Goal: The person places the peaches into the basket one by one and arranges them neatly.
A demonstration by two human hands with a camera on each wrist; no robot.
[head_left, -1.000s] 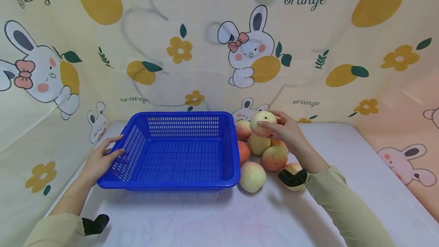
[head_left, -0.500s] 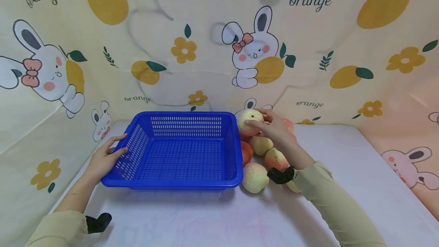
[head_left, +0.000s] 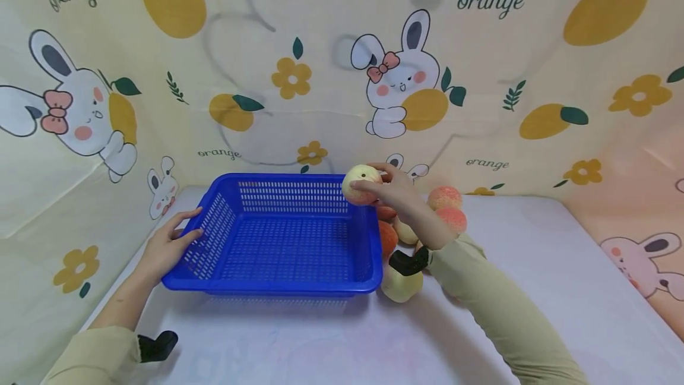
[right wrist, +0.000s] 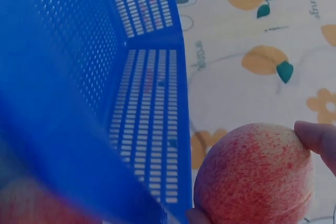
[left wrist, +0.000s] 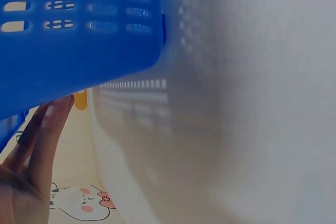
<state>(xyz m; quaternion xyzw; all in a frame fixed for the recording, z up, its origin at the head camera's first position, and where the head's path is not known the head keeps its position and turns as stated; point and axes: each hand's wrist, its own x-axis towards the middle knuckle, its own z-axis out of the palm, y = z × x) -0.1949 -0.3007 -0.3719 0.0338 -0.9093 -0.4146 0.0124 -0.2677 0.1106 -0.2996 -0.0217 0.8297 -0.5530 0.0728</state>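
Observation:
A blue plastic basket (head_left: pixel 288 248) with nothing inside stands on the white table. My left hand (head_left: pixel 170 245) grips its left rim, thumb toward the inside; in the left wrist view the fingers (left wrist: pixel 50 129) lie against the basket's outer side (left wrist: pixel 79 51). Over the basket's back right corner, my right hand (head_left: pixel 398 192) holds a pale yellow and red peach (head_left: pixel 362 185) between thumb and fingers. In the right wrist view that peach (right wrist: pixel 254 177) shows its red side, beside the basket wall (right wrist: pixel 152 124).
Several peaches lie right of the basket, including a pale one (head_left: pixel 402 285) at the front and a pink one (head_left: pixel 445 198) at the back, some partly hidden by my right arm. A printed cloth (head_left: pixel 320 76) hangs behind the table.
My right hand has carried the peach left, from above the other peaches to over the basket's right rim. The left hand keeps its grip on the basket, and the view has shifted slightly.

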